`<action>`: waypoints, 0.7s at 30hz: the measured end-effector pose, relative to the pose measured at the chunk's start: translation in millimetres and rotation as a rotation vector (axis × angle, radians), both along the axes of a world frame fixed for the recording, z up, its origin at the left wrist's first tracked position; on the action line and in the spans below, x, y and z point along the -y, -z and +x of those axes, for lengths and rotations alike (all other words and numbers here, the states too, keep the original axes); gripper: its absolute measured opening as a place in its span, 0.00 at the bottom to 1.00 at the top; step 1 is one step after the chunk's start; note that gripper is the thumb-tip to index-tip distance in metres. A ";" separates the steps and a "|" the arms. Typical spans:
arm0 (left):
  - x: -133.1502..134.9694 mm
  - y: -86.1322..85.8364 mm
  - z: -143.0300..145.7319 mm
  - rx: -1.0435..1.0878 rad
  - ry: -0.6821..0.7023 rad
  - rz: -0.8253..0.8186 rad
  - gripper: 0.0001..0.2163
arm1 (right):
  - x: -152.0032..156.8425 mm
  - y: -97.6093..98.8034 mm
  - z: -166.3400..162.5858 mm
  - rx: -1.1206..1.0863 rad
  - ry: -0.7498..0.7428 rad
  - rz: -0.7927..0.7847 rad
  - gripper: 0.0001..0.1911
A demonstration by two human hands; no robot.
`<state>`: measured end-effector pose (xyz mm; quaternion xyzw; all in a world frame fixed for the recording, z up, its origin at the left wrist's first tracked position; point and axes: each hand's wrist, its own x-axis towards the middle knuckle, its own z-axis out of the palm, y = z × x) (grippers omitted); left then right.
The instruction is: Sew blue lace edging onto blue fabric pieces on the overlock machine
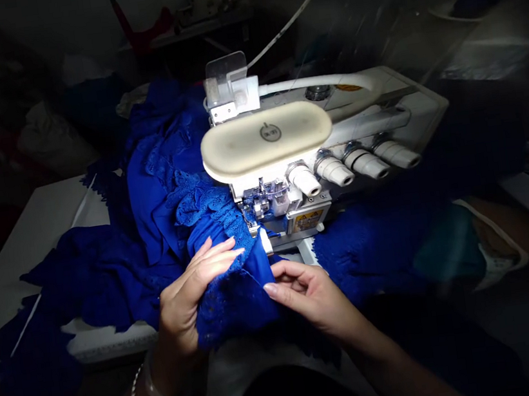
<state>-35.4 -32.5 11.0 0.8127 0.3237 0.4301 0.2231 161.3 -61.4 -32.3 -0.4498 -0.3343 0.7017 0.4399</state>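
Blue fabric with lace trim [156, 186] lies bunched across the bed of a white overlock sewing machine [309, 221] and hangs over its front edge. My left hand [193, 288] rests on the lace part with its fingers stretched out, just left of the presser foot. Between thumb and fingers, my right hand [305, 287] pinches the fabric's edge in front of the machine. The cloth runs up to the needle area, where the needle itself is too small to make out.
An oblong lamp [266, 139] on a white flexible neck sits over the machine head. Several white tension knobs [333, 169] stick out at the right. A pale table [85, 205] extends left under the fabric. More blue fabric [373, 248] lies at the right. The surroundings are dark.
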 end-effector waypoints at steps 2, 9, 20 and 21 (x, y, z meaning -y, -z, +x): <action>6.8 -1.9 1.8 -0.063 0.047 0.097 0.12 | 1.3 -1.6 0.9 -0.084 -0.032 -0.026 0.16; 36.6 0.0 18.8 -0.382 0.070 0.314 0.15 | 1.3 -12.0 6.2 -0.263 -0.099 -0.036 0.21; -9.8 12.5 -2.9 -0.129 0.076 0.048 0.13 | 17.9 -7.6 12.2 -0.124 -0.200 -0.049 0.27; -9.7 10.0 -3.7 -0.137 0.086 0.070 0.12 | 18.2 -5.9 12.5 -0.166 -0.198 -0.067 0.28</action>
